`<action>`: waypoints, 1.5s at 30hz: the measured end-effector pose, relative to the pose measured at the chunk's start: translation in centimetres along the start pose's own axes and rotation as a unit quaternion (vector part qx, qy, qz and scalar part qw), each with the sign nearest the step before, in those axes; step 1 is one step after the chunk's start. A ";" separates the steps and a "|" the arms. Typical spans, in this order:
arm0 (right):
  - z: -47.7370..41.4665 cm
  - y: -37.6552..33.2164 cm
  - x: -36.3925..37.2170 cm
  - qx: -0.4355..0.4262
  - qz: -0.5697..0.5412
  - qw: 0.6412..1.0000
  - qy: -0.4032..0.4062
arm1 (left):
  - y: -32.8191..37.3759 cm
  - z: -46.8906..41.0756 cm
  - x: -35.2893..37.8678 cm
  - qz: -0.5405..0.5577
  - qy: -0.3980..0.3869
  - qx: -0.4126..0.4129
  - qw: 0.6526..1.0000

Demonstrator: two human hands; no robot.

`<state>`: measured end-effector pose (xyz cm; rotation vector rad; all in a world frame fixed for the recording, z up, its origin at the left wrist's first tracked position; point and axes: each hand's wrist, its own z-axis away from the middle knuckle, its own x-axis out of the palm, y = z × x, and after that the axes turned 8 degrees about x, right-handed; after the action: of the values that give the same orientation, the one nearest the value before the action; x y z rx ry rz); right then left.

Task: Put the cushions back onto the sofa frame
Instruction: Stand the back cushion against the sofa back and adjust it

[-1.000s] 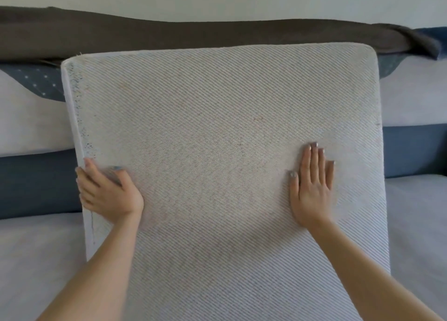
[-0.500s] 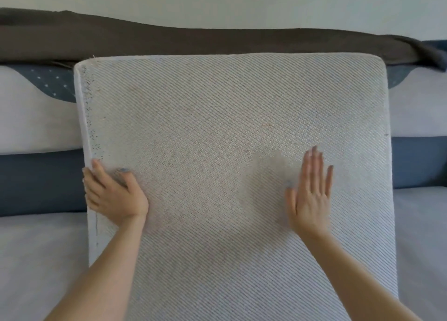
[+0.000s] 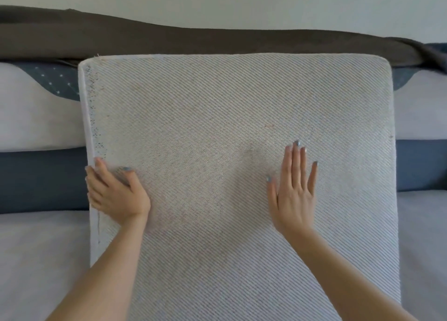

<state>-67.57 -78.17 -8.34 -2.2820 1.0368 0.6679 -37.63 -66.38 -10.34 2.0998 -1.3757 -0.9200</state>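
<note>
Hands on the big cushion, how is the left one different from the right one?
The left hand curls its fingers round the left edge of the cushion in a grip; the right hand is flat with straight fingers. The left hand sits at the edge; the right hand is over the broad front face. Both have blue painted nails and reach up to the same cushion.
</note>
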 end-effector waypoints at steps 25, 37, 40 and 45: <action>-1.0 -5.6 1.1 -0.131 -0.016 0.991 -0.001 | 0.2 0.1 -0.3 0.004 -0.010 0.004 1.000; -1.3 -7.6 2.2 -0.286 0.125 0.948 -0.052 | -0.1 0.0 -0.5 0.011 -0.046 0.011 0.999; -1.0 -8.8 1.4 -0.289 0.100 0.952 -0.024 | -0.4 0.1 -0.3 0.024 -0.043 0.022 0.999; -1.5 -10.1 3.0 -0.287 0.129 0.949 -0.028 | -0.5 -0.1 -0.3 0.035 -0.050 0.024 0.998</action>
<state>-57.59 -75.11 -6.44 -2.6042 1.2482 1.2748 -37.38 -65.95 -10.53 2.0506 -1.5269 -0.9852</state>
